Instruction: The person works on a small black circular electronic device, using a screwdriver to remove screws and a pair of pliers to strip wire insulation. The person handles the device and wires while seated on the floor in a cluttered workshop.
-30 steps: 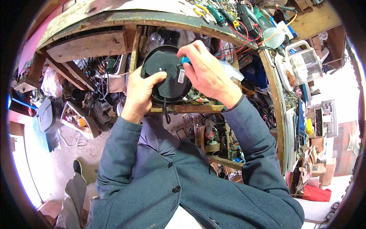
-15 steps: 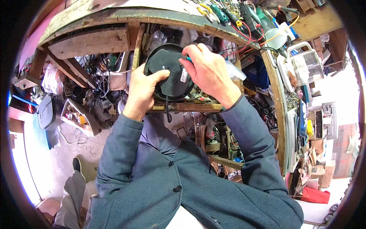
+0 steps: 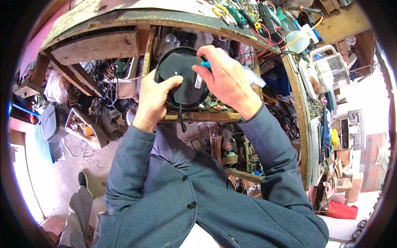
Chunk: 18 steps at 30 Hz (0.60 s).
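Note:
A round black plastic base (image 3: 182, 93) with a white label and a short cord hanging from its lower side is held over an open wooden drawer (image 3: 200, 116) full of odds and ends. My left hand (image 3: 155, 97) grips its left side, the thumb pressed on the underside near the middle. My right hand (image 3: 231, 82) is closed on a small turquoise tool (image 3: 206, 64), probably a screwdriver, at the base's right edge; the hand hides most of the tool and its tip.
Above is a bench edge with pliers (image 3: 220, 12), screwdrivers and red leads (image 3: 271, 39). A clear plastic container (image 3: 331, 74) sits at right. A box of parts (image 3: 84, 128), cables (image 3: 111, 82) and a grey case (image 3: 49, 122) are at left. A person's leg (image 3: 76, 211) shows lower left.
Both hands and the black base have shifted slightly up and to the right since a second ago. The grips look the same, with the right fingers moving a little around the turquoise tool.

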Each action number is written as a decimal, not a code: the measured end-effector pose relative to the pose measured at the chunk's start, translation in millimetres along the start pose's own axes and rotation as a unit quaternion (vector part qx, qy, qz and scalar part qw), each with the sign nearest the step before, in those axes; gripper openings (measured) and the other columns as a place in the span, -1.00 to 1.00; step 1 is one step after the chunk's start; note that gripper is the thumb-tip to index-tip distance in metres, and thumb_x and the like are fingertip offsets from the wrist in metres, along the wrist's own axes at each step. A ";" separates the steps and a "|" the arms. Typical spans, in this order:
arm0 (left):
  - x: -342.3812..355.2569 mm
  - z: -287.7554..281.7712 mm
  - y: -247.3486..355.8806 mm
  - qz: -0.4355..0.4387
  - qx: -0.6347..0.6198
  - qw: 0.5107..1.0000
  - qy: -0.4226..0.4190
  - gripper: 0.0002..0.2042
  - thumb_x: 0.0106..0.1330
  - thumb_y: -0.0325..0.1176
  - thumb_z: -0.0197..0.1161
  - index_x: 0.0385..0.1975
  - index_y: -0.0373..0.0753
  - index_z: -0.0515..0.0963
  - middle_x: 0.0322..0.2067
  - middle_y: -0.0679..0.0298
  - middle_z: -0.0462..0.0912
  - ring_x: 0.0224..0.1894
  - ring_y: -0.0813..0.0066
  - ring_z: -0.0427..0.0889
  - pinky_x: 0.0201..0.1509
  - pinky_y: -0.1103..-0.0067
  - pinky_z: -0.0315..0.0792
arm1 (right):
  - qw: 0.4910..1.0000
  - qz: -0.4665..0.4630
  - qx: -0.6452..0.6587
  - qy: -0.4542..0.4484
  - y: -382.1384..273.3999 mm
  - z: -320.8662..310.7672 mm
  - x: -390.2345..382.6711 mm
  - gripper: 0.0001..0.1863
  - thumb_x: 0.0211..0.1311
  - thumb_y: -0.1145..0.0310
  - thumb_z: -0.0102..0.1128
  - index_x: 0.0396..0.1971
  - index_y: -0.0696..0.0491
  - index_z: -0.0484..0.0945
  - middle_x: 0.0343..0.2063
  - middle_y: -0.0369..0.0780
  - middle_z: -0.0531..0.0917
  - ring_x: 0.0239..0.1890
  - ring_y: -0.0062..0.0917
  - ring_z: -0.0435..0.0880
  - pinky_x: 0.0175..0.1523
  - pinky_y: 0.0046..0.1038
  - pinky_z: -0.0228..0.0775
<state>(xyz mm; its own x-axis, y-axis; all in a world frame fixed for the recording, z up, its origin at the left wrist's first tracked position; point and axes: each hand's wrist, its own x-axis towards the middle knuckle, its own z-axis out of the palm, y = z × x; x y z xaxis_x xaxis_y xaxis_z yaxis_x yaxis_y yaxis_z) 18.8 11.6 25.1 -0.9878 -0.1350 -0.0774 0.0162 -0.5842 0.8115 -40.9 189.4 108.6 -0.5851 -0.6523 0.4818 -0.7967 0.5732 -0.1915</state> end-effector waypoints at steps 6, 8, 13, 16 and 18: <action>0.2 0.5 -1.1 0.001 0.008 1.000 -0.010 -0.65 0.14 -0.57 0.38 -0.04 -0.40 0.58 -0.15 0.20 0.71 -0.20 0.47 0.70 -0.05 0.52 0.61 | 1.000 0.014 0.013 -0.024 1.2 -5.3 -2.1 -0.75 0.13 0.44 0.32 -0.26 0.12 0.42 -0.32 -0.01 0.50 -0.35 -0.03 0.59 -0.27 -0.15 0.49; -0.1 -2.4 -0.2 0.004 0.019 1.000 -0.010 -0.65 0.16 -0.55 0.39 -0.03 -0.41 0.56 -0.15 0.17 0.71 -0.20 0.42 0.71 -0.05 0.48 0.63 | 1.000 0.027 0.002 -0.007 -2.4 -1.0 -2.8 -0.76 0.15 0.43 0.34 -0.30 0.12 0.44 -0.37 -0.05 0.52 -0.35 -0.07 0.59 -0.27 -0.19 0.44; 0.4 -2.0 -3.1 0.003 0.011 1.000 -0.020 -0.64 0.15 -0.54 0.40 -0.03 -0.40 0.56 -0.15 0.18 0.71 -0.20 0.41 0.71 -0.05 0.48 0.63 | 0.999 0.029 -0.025 0.020 3.1 5.4 -5.6 -0.74 0.17 0.33 0.35 -0.34 0.13 0.45 -0.43 -0.05 0.56 -0.41 -0.09 0.62 -0.32 -0.17 0.50; -0.9 -2.1 -0.2 0.007 0.017 1.000 -0.017 -0.64 0.15 -0.54 0.41 -0.03 -0.40 0.56 -0.15 0.18 0.71 -0.19 0.41 0.71 -0.04 0.49 0.62 | 0.999 0.039 -0.023 0.024 2.5 4.6 -3.9 -0.72 0.17 0.29 0.37 -0.36 0.13 0.46 -0.48 -0.05 0.61 -0.43 -0.10 0.65 -0.33 -0.17 0.51; -1.5 -1.2 -0.8 -0.002 0.022 1.000 -0.014 -0.64 0.15 -0.54 0.41 -0.03 -0.40 0.56 -0.15 0.19 0.71 -0.19 0.42 0.71 -0.03 0.49 0.61 | 0.997 0.068 -0.017 0.019 -1.2 3.7 -3.3 -0.71 0.17 0.27 0.38 -0.37 0.12 0.47 -0.51 -0.05 0.63 -0.44 -0.11 0.67 -0.33 -0.17 0.52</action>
<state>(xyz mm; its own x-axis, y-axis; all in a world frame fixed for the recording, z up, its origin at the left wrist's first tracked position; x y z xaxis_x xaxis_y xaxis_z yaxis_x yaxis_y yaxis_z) 20.5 11.3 23.8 -0.9919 -0.1098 -0.0640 0.0069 -0.5492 0.8357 -38.6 189.0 104.0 -0.6806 -0.5488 0.4854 -0.7046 0.6719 -0.2282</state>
